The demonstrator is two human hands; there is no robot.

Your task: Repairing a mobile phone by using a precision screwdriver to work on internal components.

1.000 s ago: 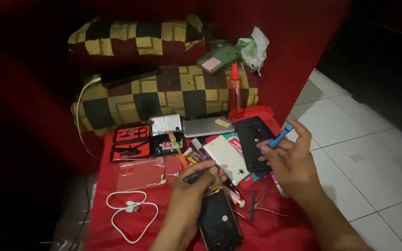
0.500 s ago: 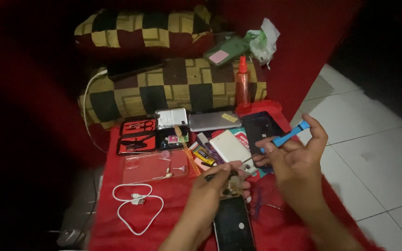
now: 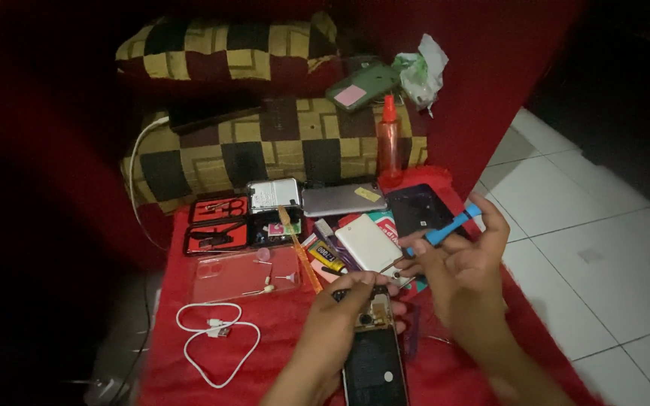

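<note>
An opened black phone (image 3: 374, 353) lies face down on the red cloth (image 3: 280, 361), its inner parts showing at the top end. My left hand (image 3: 344, 319) rests on its upper left corner and pinches a small dark tool against it. My right hand (image 3: 464, 267) is just to the right of the phone and holds a blue flat pry tool (image 3: 445, 233) that points up and right. A thin metal piece sticks out under the right hand's fingers toward a white rectangular part (image 3: 369, 242).
A clear phone case (image 3: 242, 274), a white cable (image 3: 216, 342), an open red-and-black tool kit (image 3: 220, 225), a silver phone back (image 3: 340, 199), a dark phone frame (image 3: 419, 207), a small glue tube (image 3: 326, 256), a red bottle (image 3: 389, 139), chequered cushions (image 3: 265, 143), white floor tiles (image 3: 588, 225).
My view has shifted so the layout sits lower left. The right hand with the blue tool has drawn nearer to the left hand, which stays on the phone's top.
</note>
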